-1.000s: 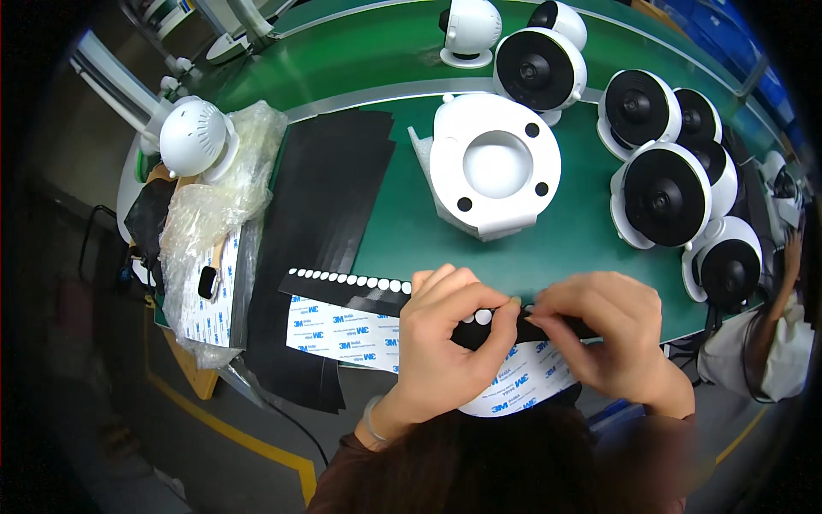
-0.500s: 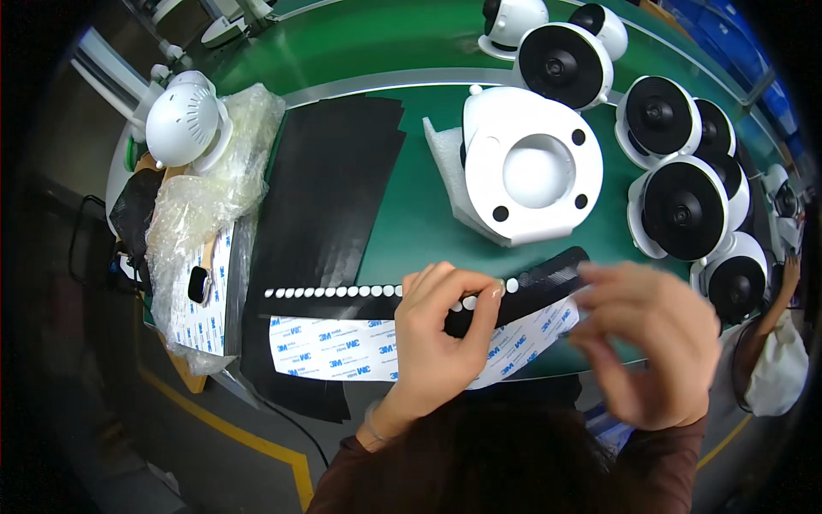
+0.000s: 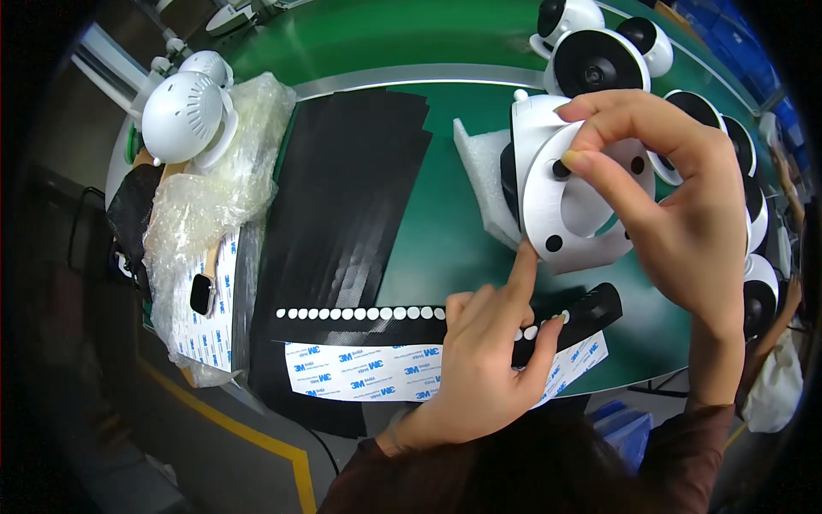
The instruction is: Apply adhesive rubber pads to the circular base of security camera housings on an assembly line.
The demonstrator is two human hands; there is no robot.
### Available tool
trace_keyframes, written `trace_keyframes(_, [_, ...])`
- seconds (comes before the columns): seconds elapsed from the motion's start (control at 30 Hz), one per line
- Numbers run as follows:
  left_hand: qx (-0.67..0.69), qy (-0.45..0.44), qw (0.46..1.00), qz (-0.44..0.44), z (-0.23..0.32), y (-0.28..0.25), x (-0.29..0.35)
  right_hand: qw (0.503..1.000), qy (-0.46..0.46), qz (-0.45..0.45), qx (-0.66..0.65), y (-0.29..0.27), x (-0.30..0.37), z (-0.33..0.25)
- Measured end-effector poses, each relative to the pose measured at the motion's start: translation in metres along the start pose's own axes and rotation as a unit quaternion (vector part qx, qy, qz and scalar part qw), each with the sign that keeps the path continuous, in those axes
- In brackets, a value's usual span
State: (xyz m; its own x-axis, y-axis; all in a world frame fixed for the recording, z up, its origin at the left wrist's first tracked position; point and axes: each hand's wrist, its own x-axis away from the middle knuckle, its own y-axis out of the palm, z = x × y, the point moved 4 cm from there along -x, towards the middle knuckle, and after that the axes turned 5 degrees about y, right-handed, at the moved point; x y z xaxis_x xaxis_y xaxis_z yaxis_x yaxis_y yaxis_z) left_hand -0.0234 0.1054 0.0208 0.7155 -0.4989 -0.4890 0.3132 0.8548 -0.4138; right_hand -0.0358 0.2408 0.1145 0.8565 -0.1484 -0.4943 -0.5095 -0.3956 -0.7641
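Observation:
A white rounded device (image 3: pixel 572 257) lies tilted on a white foam piece (image 3: pixel 484 171), its ring-shaped base facing up with several black round pads. My right hand (image 3: pixel 676 188) is at the base, its thumb tip on a black round pad (image 3: pixel 561 170) at the upper left and its index finger bent over the rim. My left hand (image 3: pixel 484 368) lies over a black strip (image 3: pixel 377 330) edged with a row of white-faced dots. Its thumb and curled fingers hold the strip, while its index finger stretches out to touch the lower edge of the base.
White printed backing paper (image 3: pixel 360 368) lies under the strip. Black sheets (image 3: pixel 342 188) are stacked to the left, beside crumpled clear plastic wrap (image 3: pixel 227 154) and a watch (image 3: pixel 202 294). Several white devices with black fronts (image 3: pixel 599 64) stand at the far right. Another person's arm (image 3: pixel 783 321) shows at the right edge.
My right hand has moved up from beside the strip to the device's base, with a black pad now at its thumb. My left index finger has stretched out to the base, which now appears tilted.

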Motion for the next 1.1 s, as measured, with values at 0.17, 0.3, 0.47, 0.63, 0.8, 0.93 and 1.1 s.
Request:
trace_keyframes(0.17, [0.002,-0.006,1.000,-0.005,0.000,0.000,-0.002,0.998,0.039,-0.021,-0.044,0.000,-0.002,-0.021])
trace_keyframes(0.3, [0.011,-0.001,1.000,-0.003,0.002,0.000,-0.002,1.000,0.020,0.003,-0.004,0.001,0.001,-0.008])
trace_keyframes(0.47, [0.017,0.005,1.000,0.000,0.001,-0.002,0.000,0.999,0.026,0.005,-0.038,0.003,-0.002,-0.007])
trace_keyframes(0.63, [0.027,-0.001,1.000,-0.005,-0.001,0.001,0.001,0.991,0.044,-0.100,-0.079,-0.002,-0.012,-0.012])
trace_keyframes(0.8, [0.035,0.003,0.999,-0.002,-0.002,-0.001,0.001,0.996,0.018,-0.050,-0.073,-0.001,-0.003,-0.029])
trace_keyframes(0.93, [0.033,0.009,0.999,-0.010,0.000,-0.002,0.001,0.997,0.040,-0.049,-0.052,-0.001,-0.002,-0.028])
trace_keyframes(1.1, [0.044,0.003,0.999,-0.002,-0.003,-0.004,0.005,0.998,0.047,-0.030,-0.041,0.005,0.003,-0.005])
